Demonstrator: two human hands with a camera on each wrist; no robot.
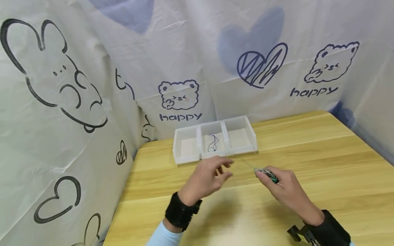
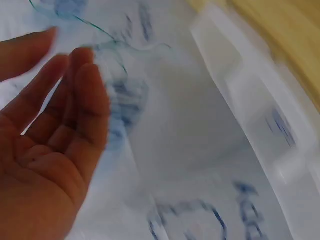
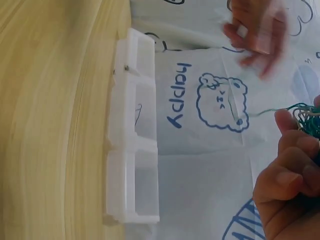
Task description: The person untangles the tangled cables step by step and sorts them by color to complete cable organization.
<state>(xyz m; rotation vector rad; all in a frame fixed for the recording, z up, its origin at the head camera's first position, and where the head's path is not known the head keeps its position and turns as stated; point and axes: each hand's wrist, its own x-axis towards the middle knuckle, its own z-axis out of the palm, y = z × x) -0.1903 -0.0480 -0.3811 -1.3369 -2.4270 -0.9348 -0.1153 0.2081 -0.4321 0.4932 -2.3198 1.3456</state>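
Note:
My right hand [image 1: 287, 189] grips a tangled bundle of green and pale threads [image 1: 268, 174] above the table, thumb on top and fingers curled round it. From the bundle a thin green strand [image 2: 95, 26] runs out toward my left hand [image 1: 209, 176], its far part loose and wavy in the left wrist view. The left hand hovers with bent, parted fingers and nothing between thumb and fingertips; the strand passes beyond them. In the right wrist view the bundle [image 3: 309, 119] shows at the right edge, partly cut off, and the left hand is blurred.
A white three-compartment tray [image 1: 186, 159] stands at the back of the wooden table [image 1: 307, 147]. Dark blue thread [image 1: 213, 141] lies in its middle compartment. A white cloth with printed drawings [image 1: 212, 85] hangs behind and along the left side.

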